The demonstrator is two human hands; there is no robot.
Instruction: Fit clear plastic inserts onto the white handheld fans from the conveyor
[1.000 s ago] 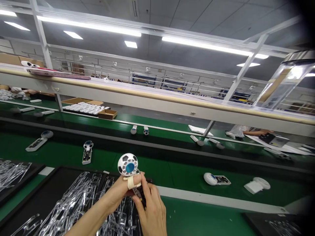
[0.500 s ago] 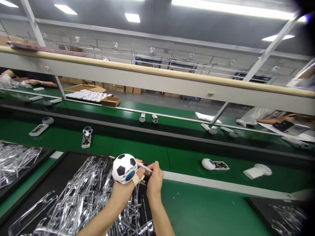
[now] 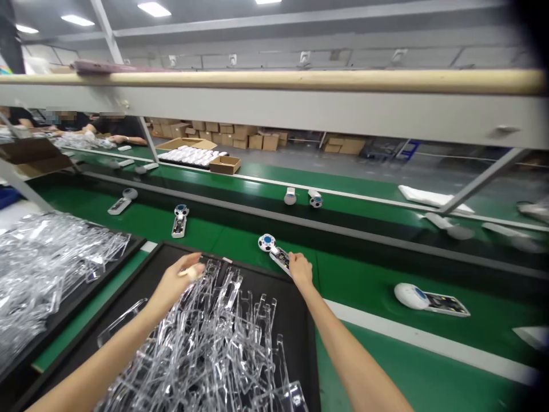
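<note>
A soccer-ball-patterned handheld device [image 3: 274,253] with an exposed circuit-board handle lies on the green conveyor belt [image 3: 244,243], just past the far rim of a black tray [image 3: 184,248]. My right hand [image 3: 301,270] is beside the handle's lower end, its fingertips touching it. Over the tray's left part hangs my left hand [image 3: 176,280], not touching the device. A beige wrap [image 3: 195,272] shows at its fingers. Transparent plastic pieces [image 3: 214,349] lie heaped in the tray beneath my hands.
A second tray of transparent pieces [image 3: 47,269] sits to the left. Similar devices [image 3: 180,220] and a white device with a circuit board [image 3: 429,301] lie on the belt. A grey shelf beam [image 3: 274,109] crosses above. Co-workers [image 3: 115,129] sit far left.
The device has left my hands and now lies on the belt. My hands have moved apart, and the view has tilted level and shifted.
</note>
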